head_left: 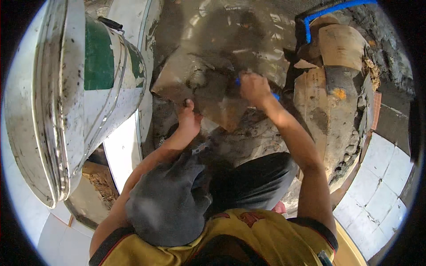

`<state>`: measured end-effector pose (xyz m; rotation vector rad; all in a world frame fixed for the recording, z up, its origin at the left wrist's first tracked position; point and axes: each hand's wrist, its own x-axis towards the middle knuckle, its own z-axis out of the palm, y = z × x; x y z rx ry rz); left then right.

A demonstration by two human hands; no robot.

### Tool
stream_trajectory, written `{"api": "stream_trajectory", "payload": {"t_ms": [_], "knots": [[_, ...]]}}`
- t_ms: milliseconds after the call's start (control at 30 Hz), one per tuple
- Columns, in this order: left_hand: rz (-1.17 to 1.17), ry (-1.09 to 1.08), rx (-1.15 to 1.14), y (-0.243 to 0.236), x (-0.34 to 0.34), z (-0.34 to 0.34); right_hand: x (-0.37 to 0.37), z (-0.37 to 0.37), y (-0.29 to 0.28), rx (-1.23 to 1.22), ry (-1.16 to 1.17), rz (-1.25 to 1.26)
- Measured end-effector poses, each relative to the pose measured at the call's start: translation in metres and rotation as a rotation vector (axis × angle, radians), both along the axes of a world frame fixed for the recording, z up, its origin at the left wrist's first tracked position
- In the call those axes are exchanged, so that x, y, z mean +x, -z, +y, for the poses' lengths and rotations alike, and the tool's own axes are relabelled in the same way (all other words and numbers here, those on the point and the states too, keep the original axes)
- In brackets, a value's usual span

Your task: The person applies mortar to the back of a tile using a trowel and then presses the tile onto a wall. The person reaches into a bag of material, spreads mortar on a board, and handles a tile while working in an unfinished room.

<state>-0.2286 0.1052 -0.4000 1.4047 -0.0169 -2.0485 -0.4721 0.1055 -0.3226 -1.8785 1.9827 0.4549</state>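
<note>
My right hand (256, 90) is closed around a tool with a blue handle (276, 96). Blue shows on both sides of the fist, but the rest of the tool blends into grey mortar, so its kind is unclear. In front of me lies a flat brown sheet, like cardboard (171, 82), smeared with wet grey mortar (213, 88). My left hand (190, 120) grips the sheet's near edge, thumb on top and fingers mostly hidden beneath. The right fist is just above the sheet's right side.
A large white and green bucket (100, 95) lies on its side at the left, beside a long white board (144, 75). Mortar-stained cardboard (313, 108) covers a mound at right, with a blue strip (339, 7) behind it. White tiles (377, 177) are at lower right.
</note>
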Motion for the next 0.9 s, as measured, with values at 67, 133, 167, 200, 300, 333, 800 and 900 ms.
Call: {"api": "stream_trajectory", "payload": {"t_ms": [67,133,167,200,300,333,800,900], "knots": [[-0.063,0.053,0.100,0.006,0.001,0.002,0.033,0.026,-0.011,0.010,-0.021,0.007],[-0.085,0.065,0.133,0.021,0.008,0.006,0.049,0.041,-0.022,0.011,-0.037,0.002],[-0.076,0.094,0.115,0.029,0.017,0.009,0.052,0.048,-0.029,0.087,0.060,-0.047],[-0.066,0.122,0.097,0.038,0.026,0.013,0.055,0.057,-0.039,0.170,0.165,-0.104],[0.368,0.248,-0.153,0.056,0.059,0.007,0.051,0.092,-0.080,-0.131,0.391,-0.303],[0.567,0.366,-0.183,0.059,0.066,-0.003,0.050,0.104,-0.092,-0.045,0.457,-0.310],[0.201,0.875,-0.040,-0.181,0.036,-0.017,0.221,0.379,-0.305,-0.408,1.627,-0.476],[0.111,1.046,-0.024,-0.251,0.024,-0.004,0.282,0.424,-0.344,-0.411,2.166,-0.436]]}}
